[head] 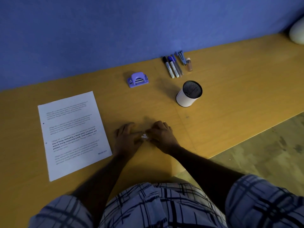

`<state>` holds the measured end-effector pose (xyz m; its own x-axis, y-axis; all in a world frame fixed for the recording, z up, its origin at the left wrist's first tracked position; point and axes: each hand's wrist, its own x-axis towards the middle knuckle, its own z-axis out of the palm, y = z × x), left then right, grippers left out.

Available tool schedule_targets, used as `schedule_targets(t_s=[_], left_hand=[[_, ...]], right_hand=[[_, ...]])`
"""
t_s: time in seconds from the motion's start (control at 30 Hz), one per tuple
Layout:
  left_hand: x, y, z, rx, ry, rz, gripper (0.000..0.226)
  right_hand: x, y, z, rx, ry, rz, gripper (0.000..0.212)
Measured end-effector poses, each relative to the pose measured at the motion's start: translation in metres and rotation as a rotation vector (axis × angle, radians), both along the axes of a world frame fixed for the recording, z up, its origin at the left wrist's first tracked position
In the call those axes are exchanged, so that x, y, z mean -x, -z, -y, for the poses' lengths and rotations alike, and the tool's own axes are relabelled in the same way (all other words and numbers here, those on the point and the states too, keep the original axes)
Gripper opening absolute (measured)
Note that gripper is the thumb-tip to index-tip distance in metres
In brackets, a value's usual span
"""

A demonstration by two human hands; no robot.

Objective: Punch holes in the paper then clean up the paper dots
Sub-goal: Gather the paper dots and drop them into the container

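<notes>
Head view of a desk against a wall. A blue wall (98, 30) fills the space behind the printed sheet (72, 134). The sheet lies flat on a yellow-brown wooden desk (230, 99). A mottled floor (266, 153) shows beyond the desk edge, far right of the sheet. A plaid shirt (161, 204) fills the near foreground, below and right of the sheet. Both hands rest on the desk just right of the sheet's lower half. The left hand (126, 139), nearer the sheet, lies palm down with fingers extended. The right hand (162, 135) is arched, its fingers bent down toward the desk. Blur hides whether they pinch anything. A white pen cup (185, 98) with a black mesh lining stands well right of the sheet's top. A purple hole punch (138, 79) sits beyond the sheet's top right corner. A row of markers (171, 68) and a small bottle (189, 65) lie further right, at the wall. The paper dots (144, 136) form a small white cluster between the two hands, right of the sheet. Two punched holes (43, 123) mark the sheet's left margin
</notes>
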<state>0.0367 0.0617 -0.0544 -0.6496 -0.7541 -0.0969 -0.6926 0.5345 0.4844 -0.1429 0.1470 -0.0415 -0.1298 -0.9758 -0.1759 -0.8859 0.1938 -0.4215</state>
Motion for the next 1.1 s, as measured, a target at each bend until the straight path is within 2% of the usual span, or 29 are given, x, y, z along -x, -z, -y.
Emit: schedule_targets(t_s=[0.1,0.4,0.6,0.73,1.1], left_hand=[[0.009,0.000,0.001,-0.013,-0.071,-0.053,0.022],[0.008,0.011,0.001,0.018,-0.074,-0.114,0.016],[0.010,0.013,-0.001,0.075,-0.044,-0.111,0.034],[0.012,0.016,-0.001,0.139,0.002,-0.092,0.033],[0.018,0.011,0.000,0.112,0.043,-0.027,0.035]], right_hand=[[0.004,-0.002,0.005,-0.009,-0.011,0.035,0.041],[0.007,0.004,0.006,0.103,-0.041,0.042,0.025],[0.006,0.011,0.008,0.159,-0.025,0.110,0.020],[0.007,0.014,0.009,0.206,-0.006,0.149,0.016],[-0.004,0.021,0.008,0.155,-0.045,0.009,0.019]])
